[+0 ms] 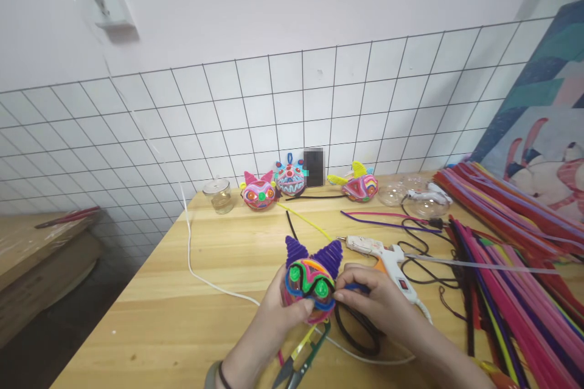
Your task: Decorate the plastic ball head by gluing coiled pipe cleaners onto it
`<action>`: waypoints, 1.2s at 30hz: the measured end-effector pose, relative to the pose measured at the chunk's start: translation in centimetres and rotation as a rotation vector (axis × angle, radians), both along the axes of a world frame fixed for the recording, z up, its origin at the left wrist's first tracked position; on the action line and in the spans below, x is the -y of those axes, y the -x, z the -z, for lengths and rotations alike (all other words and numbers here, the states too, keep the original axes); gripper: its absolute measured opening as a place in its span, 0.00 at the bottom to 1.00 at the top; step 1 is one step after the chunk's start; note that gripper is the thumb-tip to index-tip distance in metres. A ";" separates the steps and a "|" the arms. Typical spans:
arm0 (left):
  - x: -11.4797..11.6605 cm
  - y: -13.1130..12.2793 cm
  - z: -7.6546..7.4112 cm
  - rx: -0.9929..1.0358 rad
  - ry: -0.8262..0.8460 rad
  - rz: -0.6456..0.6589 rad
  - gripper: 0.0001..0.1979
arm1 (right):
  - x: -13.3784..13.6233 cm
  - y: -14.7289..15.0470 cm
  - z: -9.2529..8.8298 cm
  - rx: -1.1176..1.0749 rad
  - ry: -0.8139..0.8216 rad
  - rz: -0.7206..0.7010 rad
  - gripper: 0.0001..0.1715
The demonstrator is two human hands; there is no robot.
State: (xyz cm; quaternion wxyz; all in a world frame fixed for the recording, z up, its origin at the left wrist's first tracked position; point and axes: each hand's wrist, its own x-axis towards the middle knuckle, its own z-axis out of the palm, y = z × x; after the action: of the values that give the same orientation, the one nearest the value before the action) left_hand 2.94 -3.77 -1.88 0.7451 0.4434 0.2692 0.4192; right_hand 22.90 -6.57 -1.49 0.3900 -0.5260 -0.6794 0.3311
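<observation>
A round animal-head ornament (314,282) covered in coloured pipe cleaners, with purple pointed ears and green eyes, sits in my left hand (285,313), whose fingers wrap around its left side and underside. At the ornament's right edge, my right hand (371,295) pinches a blue pipe cleaner (358,287) between thumb and fingers. A dark looped strand (365,337) hangs just below that hand; where it begins is hidden. Under the ornament lie green-handled scissors (301,364), partly covered, beside a yellow pipe cleaner piece (303,340).
Behind my right hand rests a white glue gun (381,255). Finished ornaments (259,193), a glass jar (219,196) and clear plastic balls (426,203) line the wall. Bundled pipe cleaners (515,298) cover the right side. A white cord (210,279) crosses the table.
</observation>
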 end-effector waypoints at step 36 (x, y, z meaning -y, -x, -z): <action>-4.9 3.0 -0.3 0.376 0.087 -0.640 0.20 | -4.0 3.7 -0.8 0.068 0.399 0.156 0.28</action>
State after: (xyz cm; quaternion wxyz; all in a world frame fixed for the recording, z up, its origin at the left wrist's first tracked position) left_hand -0.03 1.09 -1.62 0.6310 0.2202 0.2703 0.6930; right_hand 19.22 -2.61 -0.73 0.2793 -0.6546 -0.5704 0.4100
